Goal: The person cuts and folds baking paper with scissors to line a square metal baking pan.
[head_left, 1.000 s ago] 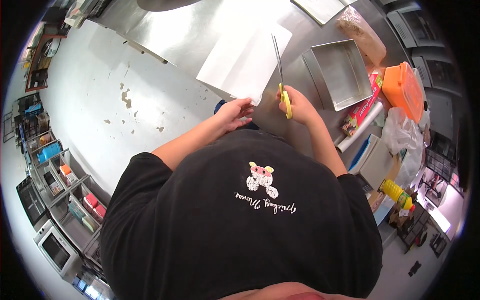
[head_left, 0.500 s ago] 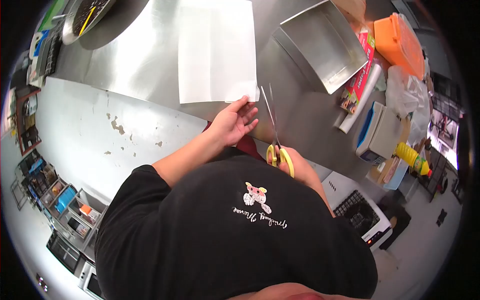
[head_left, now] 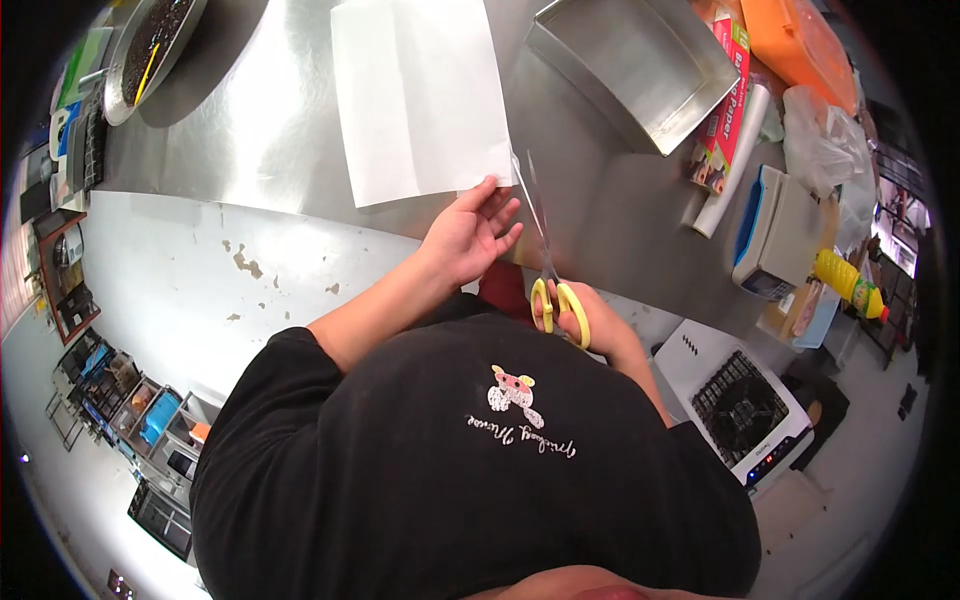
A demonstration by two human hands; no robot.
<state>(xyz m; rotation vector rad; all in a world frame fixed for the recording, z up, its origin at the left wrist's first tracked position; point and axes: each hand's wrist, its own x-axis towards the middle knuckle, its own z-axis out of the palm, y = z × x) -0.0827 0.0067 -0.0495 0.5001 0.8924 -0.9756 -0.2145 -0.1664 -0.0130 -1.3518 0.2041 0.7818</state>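
A sheet of white paper lies on the steel table. My left hand pinches the paper's near right corner between thumb and fingers. My right hand holds scissors by their yellow handles. The scissors' blades are parted and point away from me, with the left blade at the paper's right edge near the corner. Right of the paper sits a rectangular metal pan.
At the right are a red baking paper box, a white roll, an orange container, a plastic bag, a scale and a yellow bottle. A round pan stands far left.
The view has turned a little, so the table's objects have shifted. The scissors' left blade now reaches the paper's right edge, where a gap showed before. My left hand keeps its pinch.
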